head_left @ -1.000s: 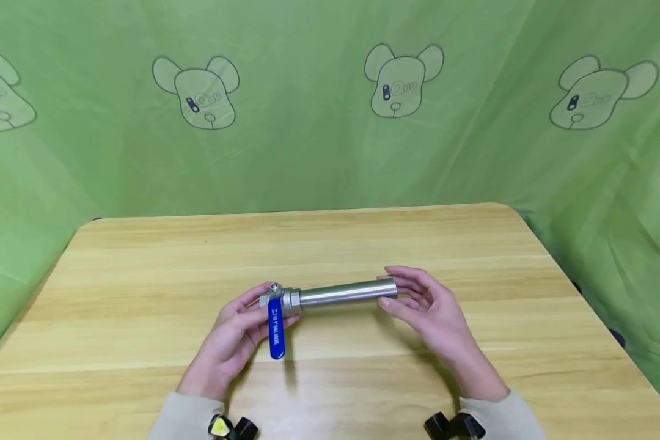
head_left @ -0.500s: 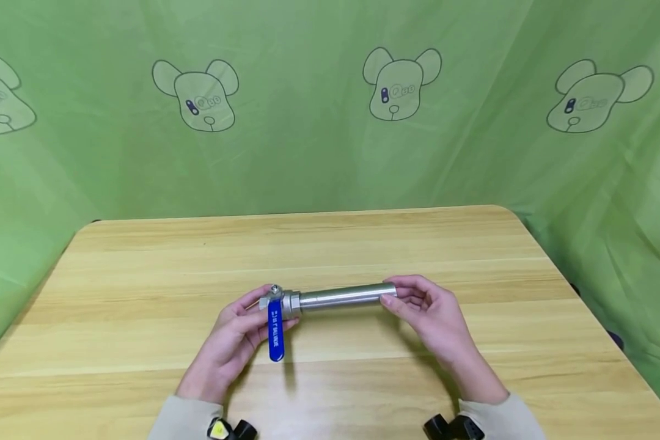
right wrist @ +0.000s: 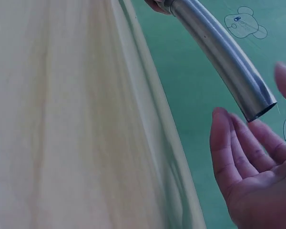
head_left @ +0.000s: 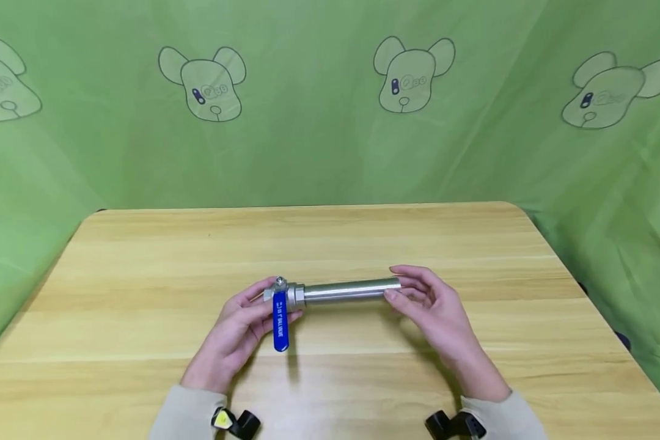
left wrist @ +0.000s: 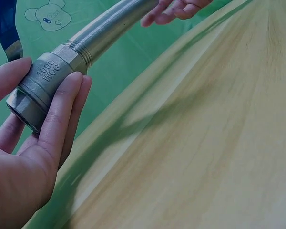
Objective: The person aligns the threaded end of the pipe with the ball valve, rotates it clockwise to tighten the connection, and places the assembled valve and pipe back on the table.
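Observation:
A steel ball valve (head_left: pixel 291 296) with a blue lever (head_left: pixel 280 321) is gripped between the thumb and fingers of my left hand (head_left: pixel 236 330). The lever points toward me, and raised letters show on the valve body (left wrist: pixel 50 71) in the left wrist view. From the valve's right side runs a smooth steel pipe (head_left: pixel 352 290), threaded where it meets the valve. Valve and pipe are held up over the table. My right hand (head_left: pixel 437 311) is around the pipe's free end, fingers loosely bent; in the right wrist view its thumb stands away from the open pipe end (right wrist: pixel 262 109).
The light wooden table (head_left: pixel 363 238) carries the shadows of the hands and valve. A green curtain (head_left: pixel 308 153) printed with bear faces hangs behind and beside it. Black wrist cameras (head_left: pixel 244 425) sit at both cuffs.
Half a second ago my right fingers closed in on the pipe end; now they have spread away from it again. My left hand keeps its grip on the ball valve. The head view has shifted slightly.

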Demonstrator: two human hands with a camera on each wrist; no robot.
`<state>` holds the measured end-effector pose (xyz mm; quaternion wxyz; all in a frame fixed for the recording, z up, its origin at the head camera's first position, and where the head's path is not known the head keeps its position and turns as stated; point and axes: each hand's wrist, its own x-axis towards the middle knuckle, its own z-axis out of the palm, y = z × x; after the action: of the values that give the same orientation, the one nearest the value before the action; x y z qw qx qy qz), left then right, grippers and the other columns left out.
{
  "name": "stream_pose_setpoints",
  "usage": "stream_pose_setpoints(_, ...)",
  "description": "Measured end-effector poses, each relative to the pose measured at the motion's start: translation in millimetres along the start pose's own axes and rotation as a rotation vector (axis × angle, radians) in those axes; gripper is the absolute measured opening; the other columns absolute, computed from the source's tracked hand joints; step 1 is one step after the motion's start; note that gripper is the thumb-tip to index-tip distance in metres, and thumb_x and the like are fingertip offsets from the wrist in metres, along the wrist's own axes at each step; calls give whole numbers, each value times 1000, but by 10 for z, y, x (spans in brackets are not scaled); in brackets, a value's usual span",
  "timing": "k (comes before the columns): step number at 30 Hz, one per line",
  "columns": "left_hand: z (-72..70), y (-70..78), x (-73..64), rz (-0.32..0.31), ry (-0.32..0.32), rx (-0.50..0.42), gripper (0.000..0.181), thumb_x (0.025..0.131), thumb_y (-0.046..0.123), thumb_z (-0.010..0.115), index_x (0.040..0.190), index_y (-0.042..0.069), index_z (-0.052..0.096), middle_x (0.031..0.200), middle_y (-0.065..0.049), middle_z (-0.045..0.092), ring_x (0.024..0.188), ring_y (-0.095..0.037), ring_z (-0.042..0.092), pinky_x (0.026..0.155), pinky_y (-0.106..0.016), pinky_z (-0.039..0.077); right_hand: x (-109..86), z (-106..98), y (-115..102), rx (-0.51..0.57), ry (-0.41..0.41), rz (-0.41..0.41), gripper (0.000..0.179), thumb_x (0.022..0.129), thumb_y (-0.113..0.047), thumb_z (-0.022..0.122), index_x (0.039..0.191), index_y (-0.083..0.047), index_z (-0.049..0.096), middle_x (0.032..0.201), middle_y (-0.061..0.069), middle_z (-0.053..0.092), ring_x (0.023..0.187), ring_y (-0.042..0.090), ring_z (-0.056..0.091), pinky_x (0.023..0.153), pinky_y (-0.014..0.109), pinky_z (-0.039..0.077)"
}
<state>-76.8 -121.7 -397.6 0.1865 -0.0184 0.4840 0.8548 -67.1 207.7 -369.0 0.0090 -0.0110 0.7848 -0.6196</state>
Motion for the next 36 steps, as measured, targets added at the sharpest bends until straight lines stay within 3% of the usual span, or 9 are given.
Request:
stream_pose_setpoints(11, 30, 47, 24, -4, -9, -4, 66, 102, -9, 52, 163, -8, 28, 138, -16, 69, 113, -21, 79, 111, -42, 61, 0, -75, -39, 44, 18, 0, 46, 103, -19, 75, 141, 1, 60, 120, -7, 74, 104, 14, 73, 91, 22, 67)
stream_pose_setpoints(16, 37, 62, 7, -3, -2, 5, 65, 102, -9, 52, 162, -9, 28, 137, -16, 69, 112, -21, 79, 110, -42, 62, -20, -59, -43, 31, 0, 11, 43, 100, -16, 77, 136, 2, 63, 116, -3, 74, 104, 14, 73, 92, 23, 67)
stream_pose_setpoints(23, 29, 37, 2, -22, 24, 9, 63, 103, -7, 55, 162, -8, 32, 133, -15, 74, 110, -22, 80, 109, -41, 63, -2, -18, -32, -85, 16, 50, 39, 104, -27, 74, 133, -2, 66, 115, 7, 72, 101, 12, 72, 89, 21, 66)
stream_pose_setpoints(28, 31, 35, 20, -16, 16, 29, 62, 103, -5, 56, 160, -9, 34, 134, -17, 73, 109, -22, 80, 108, -41, 63, 7, 1, -34, -92, 20, 70, 40, 107, -30, 68, 131, 2, 64, 113, 17, 72, 93, 17, 75, 84, 23, 67)
stream_pose_setpoints(33, 36, 30, 16, -20, 19, 33, 63, 102, -6, 56, 161, -8, 33, 137, -19, 72, 110, -23, 80, 109, -41, 63, 7, 7, -37, -96, 18, 83, 41, 109, -32, 65, 131, 2, 63, 108, 14, 74, 88, 15, 73, 80, 24, 67)
stream_pose_setpoints(36, 40, 24, 13, -34, 39, 16, 63, 102, -7, 55, 162, -5, 34, 138, -19, 71, 113, -23, 79, 109, -42, 63, -3, -6, -29, -67, 8, 64, 42, 106, -30, 71, 136, -1, 63, 112, 8, 74, 94, 15, 74, 84, 24, 66)
